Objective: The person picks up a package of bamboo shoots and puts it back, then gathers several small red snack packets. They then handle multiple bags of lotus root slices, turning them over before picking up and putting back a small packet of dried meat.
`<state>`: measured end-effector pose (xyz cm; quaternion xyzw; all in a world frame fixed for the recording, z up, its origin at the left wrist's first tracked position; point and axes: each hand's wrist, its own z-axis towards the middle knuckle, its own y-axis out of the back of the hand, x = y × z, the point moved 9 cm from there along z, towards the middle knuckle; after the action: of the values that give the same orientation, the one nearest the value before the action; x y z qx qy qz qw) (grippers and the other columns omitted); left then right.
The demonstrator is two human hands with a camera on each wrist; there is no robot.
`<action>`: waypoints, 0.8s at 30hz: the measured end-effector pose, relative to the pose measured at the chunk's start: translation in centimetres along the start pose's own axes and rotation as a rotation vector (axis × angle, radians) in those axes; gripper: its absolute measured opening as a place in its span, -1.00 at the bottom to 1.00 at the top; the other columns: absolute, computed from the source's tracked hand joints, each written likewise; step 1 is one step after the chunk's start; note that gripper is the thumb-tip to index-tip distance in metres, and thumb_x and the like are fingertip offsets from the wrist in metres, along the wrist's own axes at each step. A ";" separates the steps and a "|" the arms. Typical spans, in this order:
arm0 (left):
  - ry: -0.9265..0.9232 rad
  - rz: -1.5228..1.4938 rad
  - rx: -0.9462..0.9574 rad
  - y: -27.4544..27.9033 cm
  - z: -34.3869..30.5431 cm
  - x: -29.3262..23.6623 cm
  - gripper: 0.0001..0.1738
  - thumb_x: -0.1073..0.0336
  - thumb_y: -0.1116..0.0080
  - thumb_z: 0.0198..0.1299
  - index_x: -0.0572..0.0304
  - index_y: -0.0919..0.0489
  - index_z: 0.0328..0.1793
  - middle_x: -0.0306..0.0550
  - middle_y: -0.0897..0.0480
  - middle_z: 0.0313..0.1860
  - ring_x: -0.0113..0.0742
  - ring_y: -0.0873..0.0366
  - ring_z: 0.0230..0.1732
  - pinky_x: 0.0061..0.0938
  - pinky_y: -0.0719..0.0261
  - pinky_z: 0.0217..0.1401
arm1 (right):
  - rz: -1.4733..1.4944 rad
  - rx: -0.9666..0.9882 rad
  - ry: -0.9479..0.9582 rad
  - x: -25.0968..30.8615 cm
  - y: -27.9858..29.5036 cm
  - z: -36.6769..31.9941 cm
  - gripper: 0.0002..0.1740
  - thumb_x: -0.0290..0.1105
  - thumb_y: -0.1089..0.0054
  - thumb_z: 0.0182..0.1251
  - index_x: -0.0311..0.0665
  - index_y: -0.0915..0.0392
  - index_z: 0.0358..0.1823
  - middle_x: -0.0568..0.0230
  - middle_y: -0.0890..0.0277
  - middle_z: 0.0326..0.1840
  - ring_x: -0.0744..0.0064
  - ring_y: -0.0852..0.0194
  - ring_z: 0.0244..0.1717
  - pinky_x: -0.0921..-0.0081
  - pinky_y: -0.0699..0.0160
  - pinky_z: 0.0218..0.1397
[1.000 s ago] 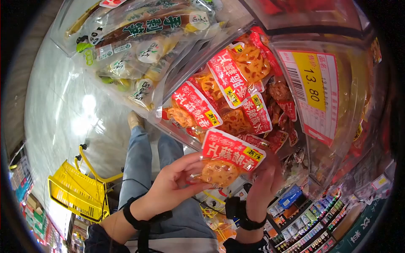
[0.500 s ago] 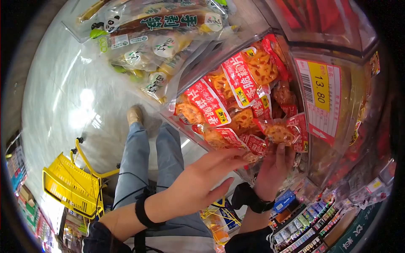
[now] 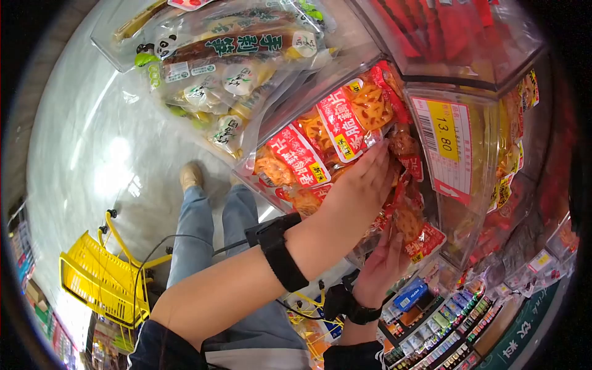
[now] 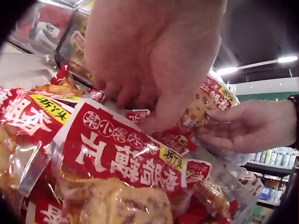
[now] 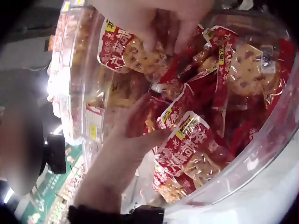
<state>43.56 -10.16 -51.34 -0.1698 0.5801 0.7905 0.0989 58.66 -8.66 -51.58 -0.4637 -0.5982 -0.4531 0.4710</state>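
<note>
My left hand [image 3: 361,191] reaches in over a pile of red-and-clear packets of lotus root slices [image 3: 348,117]. Its fingers are at the packets; in the right wrist view the thumb and fingers of this left hand [image 5: 119,149] stand apart beside a packet [image 5: 184,144]. At the bin's near right side, my right hand [image 3: 382,262] pinches one packet of lotus root slices [image 3: 425,237]. The left wrist view shows that right hand [image 4: 257,123] at the right, its fingertips on the packet [image 4: 198,105]. Some left fingertips are hidden among the packets.
A clear plastic bin wall [image 3: 271,206] surrounds the pile. A price tag reading 13.80 [image 3: 447,148] hangs on the right-hand bin. Bagged bamboo shoots [image 3: 234,55] lie at the upper left. A yellow basket cart [image 3: 105,277] stands on the floor, with stocked shelves [image 3: 438,327] at the lower right.
A packet held in both hands went to the right side of the bin with the right hand. The left hand let go and moved up and right over the pile.
</note>
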 end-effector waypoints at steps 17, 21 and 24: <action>0.088 -0.267 -0.112 1.9 -3.7 1.1 -0.55 0.29 0.03 0.02 0.26 -0.49 0.08 0.04 -0.36 0.27 0.00 -0.16 0.40 -0.19 -0.11 0.43 | -0.315 0.115 0.028 -0.8 -4.9 4.9 -0.58 -0.46 0.03 0.33 -0.38 -0.26 0.20 0.05 -0.34 0.16 0.24 -0.35 0.14 0.41 -0.35 0.15; 0.093 -0.268 -0.075 1.7 -3.6 0.6 -0.53 0.28 0.03 0.04 0.25 -0.47 0.12 0.04 -0.27 0.35 -0.01 -0.12 0.42 -0.20 -0.10 0.43 | -0.403 0.182 0.009 -0.2 -6.5 5.7 -0.61 -0.43 0.00 0.34 -0.43 -0.29 0.16 0.06 -0.34 0.17 0.33 -0.38 0.10 0.43 -0.37 0.12; 0.089 -0.249 -0.006 1.5 -4.4 -0.5 -0.50 0.25 0.03 0.06 0.24 -0.46 0.16 0.03 -0.21 0.39 -0.02 -0.09 0.43 -0.20 -0.07 0.44 | -0.591 0.188 -0.086 0.1 -6.4 6.3 -0.64 -0.39 -0.04 0.33 -0.47 -0.37 0.08 0.02 -0.37 0.15 0.34 -0.39 0.09 0.41 -0.35 0.14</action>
<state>44.14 -14.74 -51.01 -0.2759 0.5558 0.7656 0.1700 51.43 -3.55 -53.08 -0.2428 -0.7657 -0.4932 0.3338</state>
